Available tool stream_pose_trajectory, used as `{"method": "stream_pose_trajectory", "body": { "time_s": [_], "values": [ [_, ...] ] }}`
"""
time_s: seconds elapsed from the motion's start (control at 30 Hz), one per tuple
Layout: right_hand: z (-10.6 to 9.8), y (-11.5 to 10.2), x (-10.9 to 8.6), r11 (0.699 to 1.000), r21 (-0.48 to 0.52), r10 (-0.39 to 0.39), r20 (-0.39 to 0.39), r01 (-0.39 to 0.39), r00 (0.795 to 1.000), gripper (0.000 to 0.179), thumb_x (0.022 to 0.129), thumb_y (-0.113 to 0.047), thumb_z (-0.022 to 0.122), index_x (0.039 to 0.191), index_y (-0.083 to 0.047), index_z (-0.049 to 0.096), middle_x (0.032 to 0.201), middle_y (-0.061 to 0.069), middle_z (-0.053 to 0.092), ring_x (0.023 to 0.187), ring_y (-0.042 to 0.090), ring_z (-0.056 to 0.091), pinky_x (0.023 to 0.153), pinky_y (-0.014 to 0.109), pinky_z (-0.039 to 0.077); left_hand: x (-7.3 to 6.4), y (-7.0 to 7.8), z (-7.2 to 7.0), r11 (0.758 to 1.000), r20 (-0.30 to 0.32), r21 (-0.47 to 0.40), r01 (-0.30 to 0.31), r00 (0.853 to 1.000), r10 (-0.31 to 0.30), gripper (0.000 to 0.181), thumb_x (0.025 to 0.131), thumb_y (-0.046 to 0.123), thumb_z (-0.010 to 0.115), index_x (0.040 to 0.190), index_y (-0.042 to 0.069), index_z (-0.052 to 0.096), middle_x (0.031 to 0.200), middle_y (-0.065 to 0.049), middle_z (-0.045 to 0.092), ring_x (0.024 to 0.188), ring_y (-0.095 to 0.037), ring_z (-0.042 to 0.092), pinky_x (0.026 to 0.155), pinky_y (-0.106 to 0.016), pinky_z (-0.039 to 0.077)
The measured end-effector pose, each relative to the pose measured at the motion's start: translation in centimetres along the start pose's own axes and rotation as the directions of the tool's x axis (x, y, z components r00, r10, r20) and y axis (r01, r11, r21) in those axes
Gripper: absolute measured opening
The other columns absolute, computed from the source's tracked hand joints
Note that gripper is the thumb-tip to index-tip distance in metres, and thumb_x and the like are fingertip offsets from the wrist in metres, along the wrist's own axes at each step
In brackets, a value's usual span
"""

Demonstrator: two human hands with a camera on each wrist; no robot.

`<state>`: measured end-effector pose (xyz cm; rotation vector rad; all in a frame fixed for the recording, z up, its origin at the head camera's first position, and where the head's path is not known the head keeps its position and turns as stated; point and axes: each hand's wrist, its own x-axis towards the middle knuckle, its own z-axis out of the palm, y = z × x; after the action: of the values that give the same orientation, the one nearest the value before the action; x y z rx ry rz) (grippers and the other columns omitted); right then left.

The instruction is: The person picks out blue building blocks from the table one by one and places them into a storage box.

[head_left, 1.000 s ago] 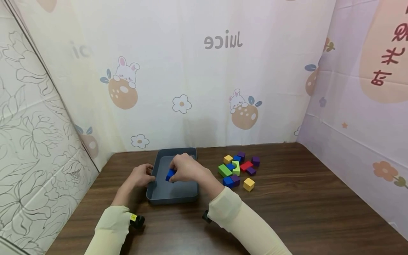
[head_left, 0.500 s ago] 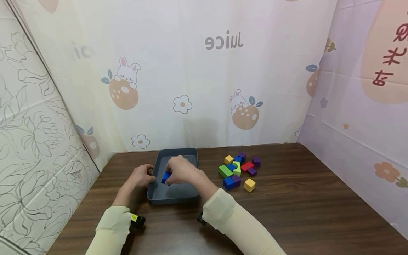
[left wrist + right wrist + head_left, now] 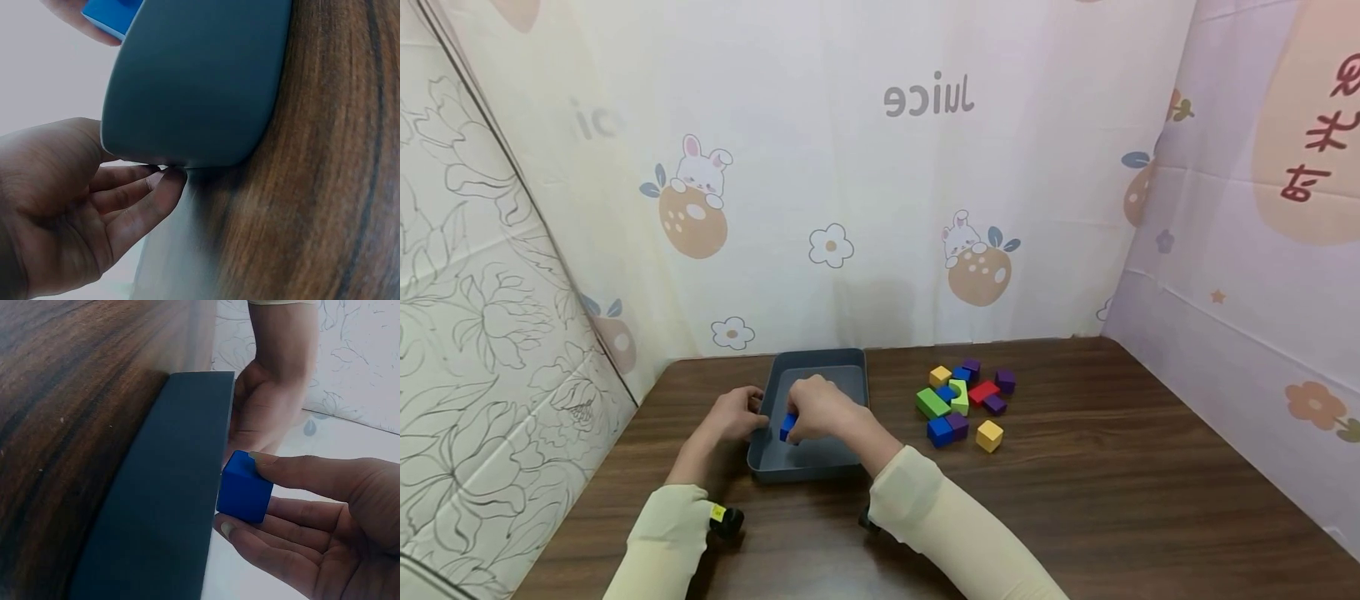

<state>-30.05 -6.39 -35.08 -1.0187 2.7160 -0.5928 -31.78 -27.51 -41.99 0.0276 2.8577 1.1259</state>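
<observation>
Filling the near edge, we've got two pale sleeves (image 3: pixel 966 533) stretched out over the brown desk (image 3: pixel 1075 508), a black device (image 3: pixel 727 522) at the left cuff. Up to the hands now, and the right grip (image 3: pixel 823 410) is closed to a pinch, thumb on one side, fingers on the other, with the blue block (image 3: pixel 245 492) squeezed between! That block is up over the tray (image 3: pixel 808 475), left of its middle, showing past the rim in both wrist views. Over on the left side, the left grip (image 3: pixel 735 414) is bent round the tray's wall, thumb at the rim, fingertips against the outside. Out to the right, well apart from the tray, sits the loose bunch: a yellow cube (image 3: pixel 989 436) nearest, then a blue cube (image 3: pixel 939 432) and a purple cube (image 3: pixel 957 426) side by side. Behind those, a green block (image 3: pixel 932 404), a pale green arch (image 3: pixel 958 398) and a red block (image 3: pixel 983 392), with more yellow, blue and purple pieces about them. And right at the back hangs the curtain (image 3: pixel 880 183), rabbits, oranges and a mirrored "Juice" on show.
</observation>
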Motion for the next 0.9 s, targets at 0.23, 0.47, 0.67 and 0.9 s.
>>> {"method": "stream_pose_trajectory", "body": {
  "time_s": [0.23,0.47,0.67,0.9],
  "values": [
    [0.9,0.0,0.5,0.999,-0.049,0.009,0.009,-0.009,1.000,0.017,0.086,-0.019,0.090,0.092,-0.009,0.079,0.079,-0.003,0.066,0.068,0.010,0.062,0.059,0.021,0.053,0.1,-0.3,0.1,1.000,0.007,-0.012,-0.012,1.000,0.012,0.050,0.095,0.003,0.071,0.140,-0.013,0.053,0.117,-0.025,0.068,0.093,-0.028,0.071,0.071,-0.041,0.065],
    [1.8,-0.3,0.8,0.995,-0.084,0.065,0.021,-0.063,0.998,0.019,0.085,-0.020,0.091,0.093,-0.009,0.077,0.082,-0.002,0.067,0.071,0.011,0.062,0.061,0.024,0.055,0.1,-0.3,0.1,1.000,0.009,-0.018,-0.009,1.000,0.009,0.050,0.096,0.003,0.070,0.140,-0.013,0.053,0.118,-0.026,0.068,0.093,-0.028,0.070,0.071,-0.041,0.065],
    [2.1,-0.5,0.8,0.991,-0.113,0.078,0.039,-0.073,0.996,0.018,0.086,-0.021,0.090,0.093,-0.010,0.077,0.082,-0.002,0.065,0.071,0.012,0.061,0.060,0.025,0.054,0.2,-0.2,0.0,1.000,0.010,-0.009,-0.007,1.000,0.007,0.051,0.096,0.003,0.070,0.141,-0.013,0.052,0.119,-0.026,0.068,0.093,-0.028,0.071,0.071,-0.040,0.065],
    [2.7,-0.4,0.9,0.989,-0.129,0.083,0.045,-0.077,0.996,0.019,0.086,-0.021,0.090,0.096,-0.010,0.077,0.083,-0.002,0.064,0.070,0.012,0.060,0.059,0.025,0.053,0.1,-0.3,0.0,1.000,0.013,-0.008,-0.010,1.000,0.010,0.051,0.097,0.003,0.069,0.142,-0.013,0.052,0.119,-0.026,0.068,0.090,-0.026,0.070,0.070,-0.040,0.064]
  ]
}}
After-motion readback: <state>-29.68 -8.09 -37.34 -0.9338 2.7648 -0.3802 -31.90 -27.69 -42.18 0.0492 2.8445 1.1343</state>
